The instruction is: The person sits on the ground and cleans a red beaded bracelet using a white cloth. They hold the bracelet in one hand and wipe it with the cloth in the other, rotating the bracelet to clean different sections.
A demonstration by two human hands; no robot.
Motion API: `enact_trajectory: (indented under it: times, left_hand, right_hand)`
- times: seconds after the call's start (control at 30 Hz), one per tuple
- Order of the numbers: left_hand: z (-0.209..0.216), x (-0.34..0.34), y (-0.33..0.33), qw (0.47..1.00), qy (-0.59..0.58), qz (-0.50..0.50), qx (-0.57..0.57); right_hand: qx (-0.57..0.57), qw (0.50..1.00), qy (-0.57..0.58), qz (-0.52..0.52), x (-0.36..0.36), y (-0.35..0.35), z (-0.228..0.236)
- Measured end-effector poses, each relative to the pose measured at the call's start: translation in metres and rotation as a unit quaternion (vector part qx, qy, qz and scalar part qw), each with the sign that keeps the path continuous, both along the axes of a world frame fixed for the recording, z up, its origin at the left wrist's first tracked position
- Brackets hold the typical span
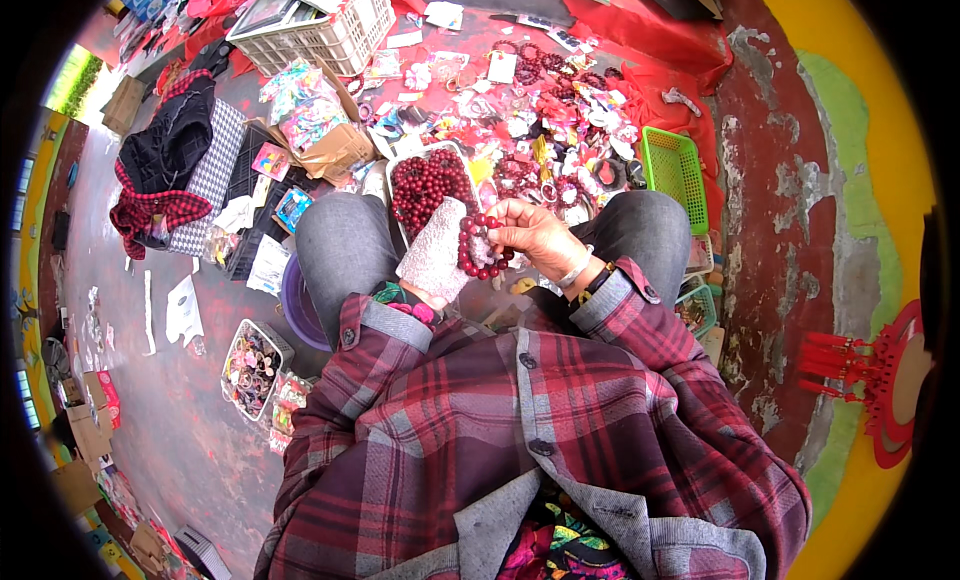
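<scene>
At the far left, a dark jacket with red-and-black checked parts lies in a heap over houndstooth fabric. Nearer to you stands a white basket filled with small trinkets, and a purple basin sits just beside your left knee. Ahead, a cardboard carton holds colourful packets.

Between your knees is a white tray, heaped with dark red beads. Your left hand comes up near it, mostly covered by a pale, nubby cloth; its fingers are hidden, so you cannot tell whether they are clenched or loose.

Just right of that cloth, between your two hands, is the dark red bead bracelet. Its beads are round and glossy, a deep wine red with small bright highlights, strung in a loop, with something pale showing through the middle. Your right hand grasps the loop's upper right side, thumb and fingers pinched on the beads; a pale bangle circles that wrist.

Beyond lies a scattered pile of hair accessories and bracelets. A bright green plastic basket stands at its right, near the peeling red wall.
</scene>
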State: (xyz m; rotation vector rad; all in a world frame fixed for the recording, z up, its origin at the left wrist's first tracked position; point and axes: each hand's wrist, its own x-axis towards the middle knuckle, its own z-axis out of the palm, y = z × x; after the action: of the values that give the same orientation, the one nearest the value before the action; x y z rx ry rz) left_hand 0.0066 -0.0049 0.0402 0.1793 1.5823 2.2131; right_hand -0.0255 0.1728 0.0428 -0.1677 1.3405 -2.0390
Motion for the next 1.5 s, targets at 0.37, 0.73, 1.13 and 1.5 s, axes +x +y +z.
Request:
enact_trajectory:
  times: [0.37,0.73,1.13,1.5]
  left_hand:
    - [-0.007,0.000,0.007,0.992,-0.092,0.033,0.078]
    - [-0.036,-0.001,0.007,0.949,-0.194,0.032,0.248]
    - [-0.022,-0.003,-0.006,0.890,0.296,-0.009,-0.348]
    - [-0.005,-0.004,0.014,0.896,-0.257,0.059,0.358]
  right_hand:
    - [0.014,0.998,-0.015,-0.053,0.002,0.001,0.002]
    - [0.028,0.999,-0.019,-0.029,0.002,-0.001,0.006]
    - [-0.001,1.000,-0.010,-0.022,0.001,-0.001,0.000]
    - [0.041,0.997,-0.003,-0.066,0.004,-0.001,0.011]
